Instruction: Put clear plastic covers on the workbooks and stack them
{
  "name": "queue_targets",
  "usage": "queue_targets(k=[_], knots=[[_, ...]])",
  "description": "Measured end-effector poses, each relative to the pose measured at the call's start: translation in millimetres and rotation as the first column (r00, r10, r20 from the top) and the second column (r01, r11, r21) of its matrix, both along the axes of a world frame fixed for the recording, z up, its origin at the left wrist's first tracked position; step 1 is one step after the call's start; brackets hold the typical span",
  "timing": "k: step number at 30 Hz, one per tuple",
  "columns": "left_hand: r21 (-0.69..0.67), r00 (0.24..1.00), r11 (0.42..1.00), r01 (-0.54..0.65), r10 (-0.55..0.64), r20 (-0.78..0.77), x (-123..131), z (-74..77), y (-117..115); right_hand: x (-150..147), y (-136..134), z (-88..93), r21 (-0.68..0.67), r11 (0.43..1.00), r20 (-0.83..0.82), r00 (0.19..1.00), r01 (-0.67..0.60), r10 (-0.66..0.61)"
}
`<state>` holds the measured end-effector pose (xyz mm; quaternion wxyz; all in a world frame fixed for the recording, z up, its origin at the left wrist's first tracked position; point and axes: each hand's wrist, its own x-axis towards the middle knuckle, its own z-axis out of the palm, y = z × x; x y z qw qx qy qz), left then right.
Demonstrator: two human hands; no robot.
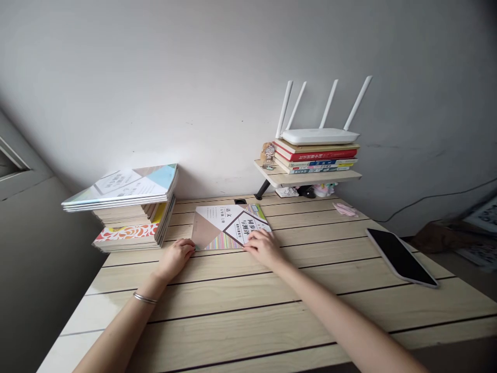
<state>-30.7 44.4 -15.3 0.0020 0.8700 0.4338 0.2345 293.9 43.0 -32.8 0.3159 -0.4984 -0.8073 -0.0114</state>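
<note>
A workbook (217, 225) with a white, brown and striped cover lies flat on the wooden table (233, 321), its printing turned sideways to me. My left hand (178, 257) is closed at the near left corner of the workbook, fingertips pinching its edge. Across the near right part of the cover rests my right hand (264, 247), its fingers bent together over the near edge. The undersides of the fingers are hidden in both hands. Left of the workbook stands a stack of books (128, 228), topped by several thin workbooks (120, 186) that jut out to the left.
A small raised shelf (310, 178) at the back carries books (322, 155) and a white router (320, 135) with upright antennas. A tablet (402, 256) lies near the right edge. A pink item (345, 209) lies beyond it. The wall (217, 93) borders the table's back.
</note>
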Motion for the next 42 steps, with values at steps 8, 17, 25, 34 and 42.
queue_targets(k=[8, 17, 25, 34, 42], knots=[[0.006, 0.983, 0.997, -0.071, 0.069, 0.167, -7, -9.1, 2, 88, -3, -14.7, -0.114, 0.981, -0.125, 0.977, 0.157, -0.171], [-0.015, 0.974, 0.998, -0.058, 0.060, 0.218, -8, -7.0, -1, 93, 3, -27.8, -0.198, 0.979, -0.379, 0.916, 0.054, -0.128], [-0.005, 0.994, 0.995, -0.102, 0.102, 0.030, 0, 6.0, -9, 110, 17, -11.6, -0.486, 0.873, -0.393, 0.905, -0.053, -0.164], [0.115, 0.903, 0.963, -0.242, 0.267, -0.337, 53, 33.5, -15, 56, 114, 29.9, -0.373, 0.920, -0.072, 0.984, 0.123, -0.160], [0.125, 0.891, 0.991, 0.051, 0.012, -0.455, 80, 23.0, -9, 27, 158, 22.6, -0.441, 0.876, 0.118, 0.980, 0.195, -0.159]])
